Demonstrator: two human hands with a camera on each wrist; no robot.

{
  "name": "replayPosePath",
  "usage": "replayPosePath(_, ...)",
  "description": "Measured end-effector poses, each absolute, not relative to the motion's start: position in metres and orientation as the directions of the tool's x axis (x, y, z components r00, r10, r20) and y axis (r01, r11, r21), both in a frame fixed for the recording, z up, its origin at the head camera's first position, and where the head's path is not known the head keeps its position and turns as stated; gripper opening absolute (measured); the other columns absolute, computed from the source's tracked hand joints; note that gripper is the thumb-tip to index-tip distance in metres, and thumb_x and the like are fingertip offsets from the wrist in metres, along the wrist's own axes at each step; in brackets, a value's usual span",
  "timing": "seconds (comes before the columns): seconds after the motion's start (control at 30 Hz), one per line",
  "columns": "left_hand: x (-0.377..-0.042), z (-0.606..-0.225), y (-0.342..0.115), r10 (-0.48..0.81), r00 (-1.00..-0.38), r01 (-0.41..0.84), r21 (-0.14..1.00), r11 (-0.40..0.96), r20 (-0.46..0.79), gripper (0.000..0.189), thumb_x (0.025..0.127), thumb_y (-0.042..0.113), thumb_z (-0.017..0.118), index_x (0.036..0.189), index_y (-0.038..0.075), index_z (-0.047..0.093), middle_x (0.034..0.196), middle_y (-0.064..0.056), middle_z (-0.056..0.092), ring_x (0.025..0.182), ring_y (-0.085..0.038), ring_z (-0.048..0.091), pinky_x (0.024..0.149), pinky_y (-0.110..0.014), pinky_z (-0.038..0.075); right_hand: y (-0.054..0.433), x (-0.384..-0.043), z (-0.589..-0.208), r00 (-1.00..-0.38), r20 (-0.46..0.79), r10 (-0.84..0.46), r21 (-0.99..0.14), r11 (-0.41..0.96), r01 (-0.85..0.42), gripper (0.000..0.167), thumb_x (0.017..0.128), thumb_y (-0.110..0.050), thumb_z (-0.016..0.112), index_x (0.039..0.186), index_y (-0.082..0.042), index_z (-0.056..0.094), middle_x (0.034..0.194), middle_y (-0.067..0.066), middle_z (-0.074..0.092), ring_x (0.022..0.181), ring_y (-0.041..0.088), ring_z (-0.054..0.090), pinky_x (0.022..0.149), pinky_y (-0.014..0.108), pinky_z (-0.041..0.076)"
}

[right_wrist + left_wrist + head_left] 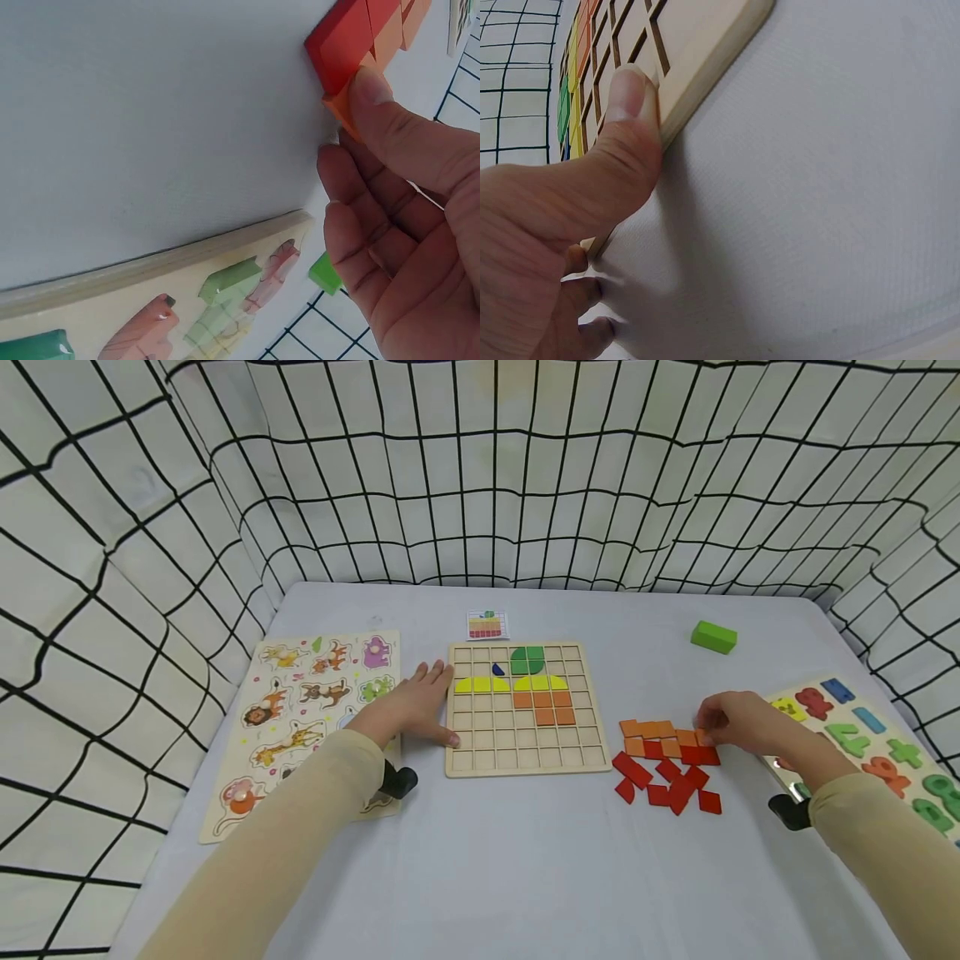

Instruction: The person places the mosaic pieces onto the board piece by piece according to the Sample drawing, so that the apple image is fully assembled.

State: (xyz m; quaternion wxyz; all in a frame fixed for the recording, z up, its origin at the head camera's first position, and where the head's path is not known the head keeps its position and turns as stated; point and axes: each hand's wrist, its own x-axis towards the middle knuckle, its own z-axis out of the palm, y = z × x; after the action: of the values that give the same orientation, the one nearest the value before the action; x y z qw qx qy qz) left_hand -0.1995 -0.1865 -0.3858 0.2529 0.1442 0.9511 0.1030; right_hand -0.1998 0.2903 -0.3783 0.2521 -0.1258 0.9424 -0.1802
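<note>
The wooden grid board (487,752) lies mid-table. It carries green rounded pieces (527,661), a small dark blue piece (498,669), yellow curved pieces (482,684) and several orange squares (553,708). My left hand (412,706) rests at its left edge; in the left wrist view the thumb (630,101) touches the board's rim and the fingers lie along the side, partly hidden. At the right end of the loose tiles, my right hand (738,722) pinches an orange tile (342,112) between thumb and fingers, tilted beside a red tile (345,52).
Loose red tiles (632,770) and orange tiles (656,729) lie right of the board. A picture card (487,625) is behind it. An animal puzzle board (300,718) lies left, a number puzzle board (862,727) right, a green block (713,637) at the back right. Black netting surrounds the table.
</note>
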Motion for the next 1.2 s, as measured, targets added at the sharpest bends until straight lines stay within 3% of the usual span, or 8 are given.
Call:
replayPosePath(0.3,-0.199,-0.384,-0.186,0.321,-0.833,0.222,0.258,0.940,-0.451,0.121,0.085,0.052,0.079,0.163,0.000,0.004,0.171,-0.022,-0.001,0.159,-0.044,-0.001,0.128,-0.060,0.014,0.282,-0.210,-0.361,-0.846,-0.380,-0.373,-0.398,0.892,-0.215,0.013,0.089,-0.010,0.078,0.093,-0.007,0.066,0.086,0.001,0.065,0.085,0.019,0.058,0.074,0.031,0.055)
replayPosePath(0.53,-0.200,-0.385,-0.187,0.323,-0.830,0.227,0.253,0.941,-0.456,0.121,0.085,0.052,0.079,0.163,-0.001,0.003,0.171,-0.023,-0.002,0.158,-0.045,-0.002,0.128,-0.061,0.014,0.226,-0.217,-0.359,-0.859,-0.278,-0.430,-0.456,0.846,-0.276,0.008,0.091,-0.009,0.076,0.094,-0.010,0.068,0.091,0.003,0.067,0.088,0.020,0.060,0.076,0.030,0.057)
replayPosePath(0.83,-0.201,-0.387,-0.187,0.323,-0.826,0.218,0.267,0.939,-0.461,0.122,0.085,0.051,0.080,0.163,-0.001,0.002,0.171,-0.022,-0.003,0.158,-0.044,-0.003,0.128,-0.061,0.013,0.134,-0.223,-0.374,-0.817,-0.185,-0.546,-0.538,0.752,-0.381,0.007,0.093,-0.009,0.075,0.096,-0.009,0.069,0.094,0.004,0.067,0.092,0.022,0.061,0.080,0.031,0.057)
replayPosePath(1.2,-0.200,-0.384,-0.186,0.322,-0.826,0.213,0.272,0.938,-0.462,0.122,0.085,0.050,0.080,0.163,-0.001,0.002,0.171,-0.022,-0.002,0.158,-0.045,-0.003,0.128,-0.061,0.012,0.075,-0.221,-0.381,-0.779,-0.184,-0.600,-0.494,0.741,-0.454,0.005,0.096,-0.011,0.072,0.099,-0.009,0.075,0.096,0.002,0.074,0.090,0.019,0.061,0.085,0.032,0.058)
